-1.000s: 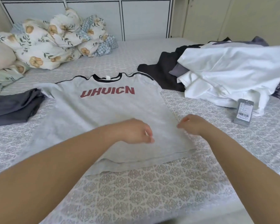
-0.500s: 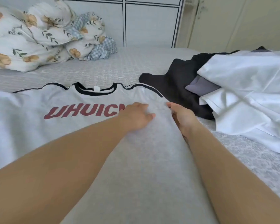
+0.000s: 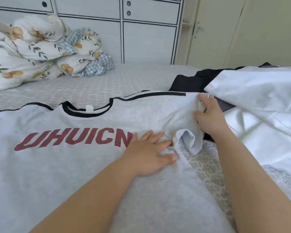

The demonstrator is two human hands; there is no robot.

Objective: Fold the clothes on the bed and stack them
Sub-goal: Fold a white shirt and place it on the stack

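Tee lies flat across the bed near its right edge, my left hand pressing it with fingers spread while my right hand grips its lifted sleeve beside the white pile.

Grey T-shirt, black trim, red lettering; floral white quilt; white garment; black garment.

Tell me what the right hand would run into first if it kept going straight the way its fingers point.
The right hand, gripping the grey T-shirt's sleeve, points up and away. Just beyond its fingertips lies the crumpled white cotton garment, with the black garment beside it; the white one looks nearer, though depth is unclear.
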